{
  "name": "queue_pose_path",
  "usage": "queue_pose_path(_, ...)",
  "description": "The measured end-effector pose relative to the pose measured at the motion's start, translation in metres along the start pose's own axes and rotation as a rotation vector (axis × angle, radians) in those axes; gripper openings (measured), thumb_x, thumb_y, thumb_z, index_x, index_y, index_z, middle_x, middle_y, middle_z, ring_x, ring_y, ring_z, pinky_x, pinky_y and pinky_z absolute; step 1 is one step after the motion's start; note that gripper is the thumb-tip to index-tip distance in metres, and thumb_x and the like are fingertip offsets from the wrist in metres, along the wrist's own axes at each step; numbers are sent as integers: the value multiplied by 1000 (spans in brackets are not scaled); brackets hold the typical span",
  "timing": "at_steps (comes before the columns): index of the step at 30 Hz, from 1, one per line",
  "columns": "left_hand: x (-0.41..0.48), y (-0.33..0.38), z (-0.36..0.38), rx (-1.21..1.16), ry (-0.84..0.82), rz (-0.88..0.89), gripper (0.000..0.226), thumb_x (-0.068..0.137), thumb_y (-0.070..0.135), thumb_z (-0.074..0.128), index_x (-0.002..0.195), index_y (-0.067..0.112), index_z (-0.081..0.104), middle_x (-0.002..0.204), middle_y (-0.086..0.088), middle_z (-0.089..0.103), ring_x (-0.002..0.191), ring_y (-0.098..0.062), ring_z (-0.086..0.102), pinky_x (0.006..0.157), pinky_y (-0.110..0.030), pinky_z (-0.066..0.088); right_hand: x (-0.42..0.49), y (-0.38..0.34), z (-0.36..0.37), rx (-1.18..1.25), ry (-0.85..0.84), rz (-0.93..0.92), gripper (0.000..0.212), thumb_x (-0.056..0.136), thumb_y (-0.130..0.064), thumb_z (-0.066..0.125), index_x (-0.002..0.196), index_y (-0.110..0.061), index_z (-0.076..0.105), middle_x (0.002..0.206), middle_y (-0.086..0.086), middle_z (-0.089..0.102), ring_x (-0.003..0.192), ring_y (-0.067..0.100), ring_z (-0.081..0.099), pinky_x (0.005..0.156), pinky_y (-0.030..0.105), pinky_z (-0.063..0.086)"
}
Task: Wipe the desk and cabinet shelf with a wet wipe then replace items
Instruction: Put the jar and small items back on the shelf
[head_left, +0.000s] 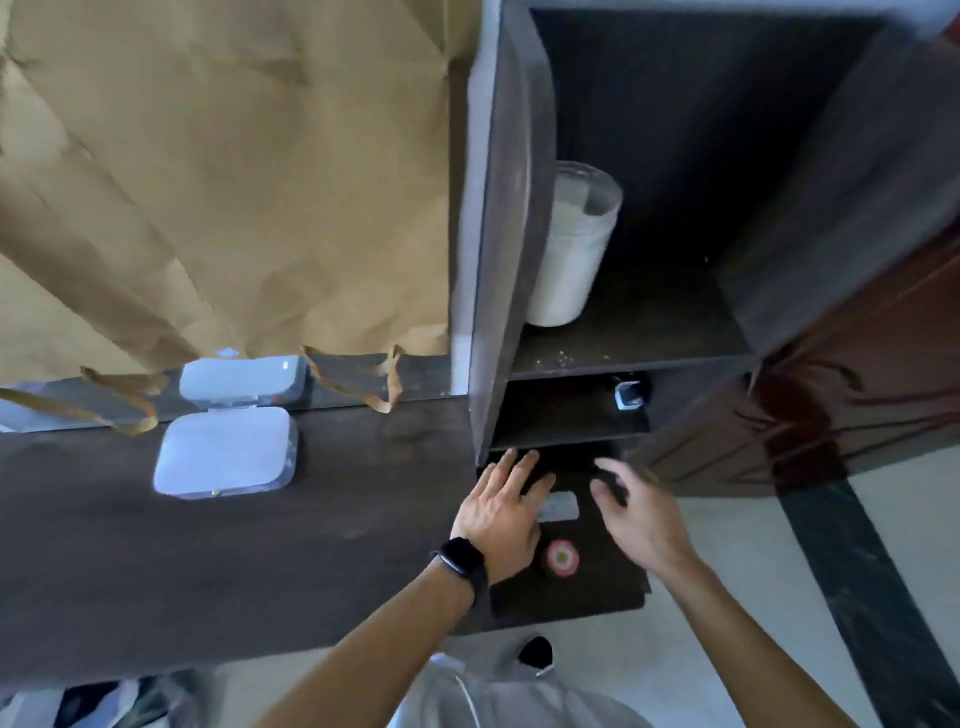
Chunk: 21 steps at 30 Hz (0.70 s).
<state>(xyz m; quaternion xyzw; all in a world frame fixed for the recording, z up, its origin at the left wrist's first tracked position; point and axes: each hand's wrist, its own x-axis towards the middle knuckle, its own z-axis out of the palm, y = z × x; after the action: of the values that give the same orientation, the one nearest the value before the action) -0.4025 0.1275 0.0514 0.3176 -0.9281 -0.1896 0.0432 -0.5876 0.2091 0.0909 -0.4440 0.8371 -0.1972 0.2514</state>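
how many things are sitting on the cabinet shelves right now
2. A clear plastic jar of white powder stands at the left end of the upper shelf; a small blue-white object sits on the narrow shelf below. The dark lowest opening behind the hands may hide more.

Pretty soft daylight overall, brightest on the crinkled tan paper sheet (218, 171) taped up at left, which looks a bit washed out. The dark brown wooden cabinet (769, 218) is murky inside, its back nearly black. The glossy white plastic wipe box (226, 452) throws a mirror reflection (plus a small glare spot) on the shiny strip behind it. The whole frame is soft, with motion smear on the right hand (636, 512). Wide-angle bending bows the cabinet walls and the dark wooden desk (156, 571) edge.
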Motion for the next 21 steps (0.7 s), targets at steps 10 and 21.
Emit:
queue_pose_path(10, 69, 37, 23, 168, -458, -381, 95, 93, 47, 55, 157, 18, -10, 164, 1, -19, 152, -25, -6, 122, -49, 13, 99, 34, -35, -266, -197, 44, 77, 101, -39, 42, 156, -31, -12, 167, 2, -3, 128, 36, 52, 95, 43, 47)
queue_pose_path(21, 83, 51, 20, 57, -335, -500, 82, 92, 41, 55, 158, 19, 10, 166, 0, 2, 152, -25, 9, 121, -48, 19, 101, 60, -14, -189, 53, -99, 53, 92, -5, 57, 134, -24, 30, 117, 14, 49, 92, 38, 64, 66, 39, 43)
